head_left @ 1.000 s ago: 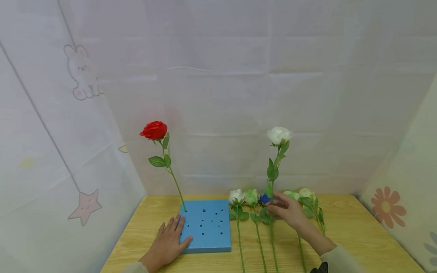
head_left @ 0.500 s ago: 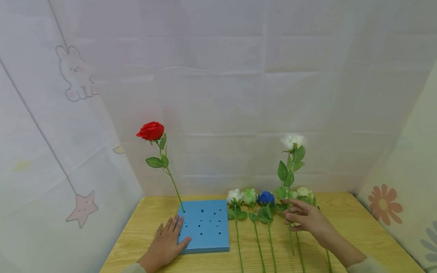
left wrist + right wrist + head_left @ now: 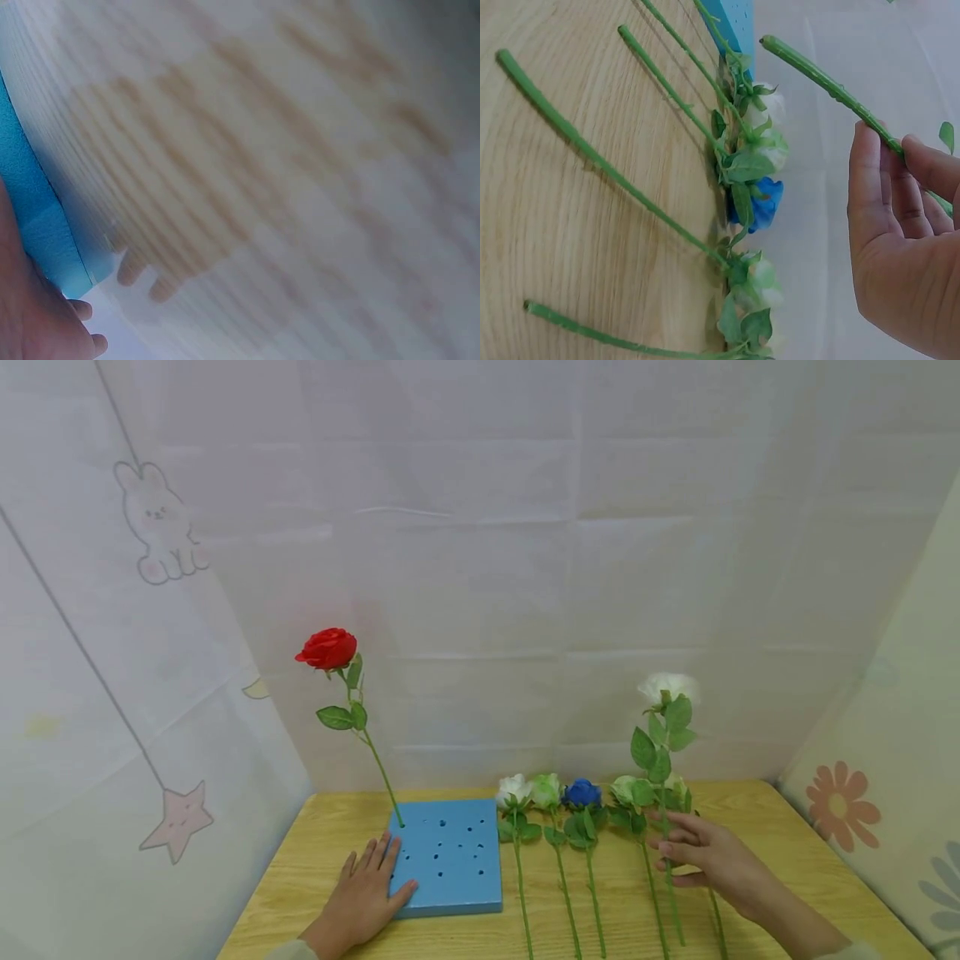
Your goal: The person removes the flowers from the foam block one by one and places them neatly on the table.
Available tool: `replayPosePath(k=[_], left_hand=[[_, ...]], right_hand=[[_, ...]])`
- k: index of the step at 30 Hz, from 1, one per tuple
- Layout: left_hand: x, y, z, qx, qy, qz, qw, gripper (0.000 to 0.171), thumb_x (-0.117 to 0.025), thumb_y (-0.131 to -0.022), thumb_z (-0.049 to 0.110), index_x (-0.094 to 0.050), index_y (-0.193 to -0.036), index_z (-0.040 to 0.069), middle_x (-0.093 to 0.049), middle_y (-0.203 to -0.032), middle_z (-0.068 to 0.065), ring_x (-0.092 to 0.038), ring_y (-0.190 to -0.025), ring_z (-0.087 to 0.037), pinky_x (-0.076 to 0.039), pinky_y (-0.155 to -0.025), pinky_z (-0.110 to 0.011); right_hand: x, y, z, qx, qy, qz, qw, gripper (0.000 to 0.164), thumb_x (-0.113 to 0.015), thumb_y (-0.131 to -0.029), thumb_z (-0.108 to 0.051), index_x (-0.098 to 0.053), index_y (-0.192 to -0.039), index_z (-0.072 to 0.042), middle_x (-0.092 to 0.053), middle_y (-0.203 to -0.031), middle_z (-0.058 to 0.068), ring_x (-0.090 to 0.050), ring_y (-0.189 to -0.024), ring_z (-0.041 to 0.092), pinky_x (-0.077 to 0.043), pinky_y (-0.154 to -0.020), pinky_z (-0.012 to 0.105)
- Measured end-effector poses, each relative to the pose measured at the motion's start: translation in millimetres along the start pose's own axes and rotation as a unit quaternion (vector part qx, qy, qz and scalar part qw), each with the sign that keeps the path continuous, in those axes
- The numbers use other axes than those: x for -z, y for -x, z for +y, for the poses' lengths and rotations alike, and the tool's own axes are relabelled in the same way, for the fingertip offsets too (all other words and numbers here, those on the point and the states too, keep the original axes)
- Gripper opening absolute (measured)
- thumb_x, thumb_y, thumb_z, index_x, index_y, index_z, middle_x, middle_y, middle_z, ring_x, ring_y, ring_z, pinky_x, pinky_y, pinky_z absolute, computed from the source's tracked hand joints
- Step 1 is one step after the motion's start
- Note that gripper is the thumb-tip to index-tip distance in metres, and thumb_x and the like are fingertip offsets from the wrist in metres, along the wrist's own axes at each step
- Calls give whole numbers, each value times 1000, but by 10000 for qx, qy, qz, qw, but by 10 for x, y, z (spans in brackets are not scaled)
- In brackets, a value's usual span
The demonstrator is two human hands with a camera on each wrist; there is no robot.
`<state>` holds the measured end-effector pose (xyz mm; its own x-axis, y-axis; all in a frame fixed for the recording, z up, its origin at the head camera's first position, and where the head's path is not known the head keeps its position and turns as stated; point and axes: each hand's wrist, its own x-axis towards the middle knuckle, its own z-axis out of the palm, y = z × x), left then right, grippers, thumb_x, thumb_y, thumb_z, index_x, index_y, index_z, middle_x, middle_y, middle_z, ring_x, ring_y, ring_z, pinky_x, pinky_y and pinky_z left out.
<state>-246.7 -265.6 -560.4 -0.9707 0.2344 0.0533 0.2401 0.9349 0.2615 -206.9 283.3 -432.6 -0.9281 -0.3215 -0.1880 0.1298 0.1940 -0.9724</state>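
Observation:
My right hand (image 3: 712,858) pinches the green stem of a white rose (image 3: 670,689) between thumb and fingers. The rose stands nearly upright, bloom at the top; in the right wrist view its bare stem end (image 3: 780,49) sticks out past my fingers. My left hand (image 3: 362,893) lies with spread fingers on the left edge of a blue board (image 3: 457,889) with several small holes. A red rose (image 3: 327,648) leans left, its stem in the board's back left hole. In the left wrist view, part of the left hand (image 3: 34,307) shows beside the board's blue side (image 3: 37,217).
Right of the board, several roses lie in a row on the wooden table (image 3: 300,860), blooms toward the back: a white one (image 3: 513,790), a greenish one (image 3: 547,792), a blue rose (image 3: 582,793) and pale ones (image 3: 626,790) behind the held stem. A printed cloth (image 3: 480,610) hangs behind.
My right hand has moved right and a little lower, taking the white rose from above the blue rose to over the pale roses at the right. My left hand has stayed on the board.

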Motion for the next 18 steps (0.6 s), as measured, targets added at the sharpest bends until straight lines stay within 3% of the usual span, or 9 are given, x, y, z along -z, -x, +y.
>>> replayPosePath(k=[9, 15, 18], left_hand=[[-7, 9, 1, -8, 3, 31, 10000, 91, -39, -97, 75, -28, -162, 11, -22, -167, -14, -21, -152, -42, -15, -116, -70], [4, 7, -1, -37, -4, 13, 10000, 91, -39, -97, 75, -27, -162, 12, -21, -168, -13, -21, -153, -41, -15, -116, -70], [7, 2, -5, -38, 3, -13, 10000, 91, -39, -96, 75, -27, -162, 12, -20, -168, -13, -20, -153, -41, -15, -116, -70]], right_hand=[[194, 78, 128, -127, -36, -124, 9998, 87, -64, -102, -25, -7, -158, 10, -51, -145, 29, -68, -109, 29, -57, -88, 48], [377, 128, 241, -265, -68, -85, 9996, 82, -63, -102, -26, -13, -160, 6, -61, -136, 12, -67, -110, 28, -56, -91, 50], [463, 147, 292, -284, -71, -143, 9995, 80, -61, -103, -26, -15, -159, 7, -62, -136, 10, -67, -111, 28, -55, -92, 51]])
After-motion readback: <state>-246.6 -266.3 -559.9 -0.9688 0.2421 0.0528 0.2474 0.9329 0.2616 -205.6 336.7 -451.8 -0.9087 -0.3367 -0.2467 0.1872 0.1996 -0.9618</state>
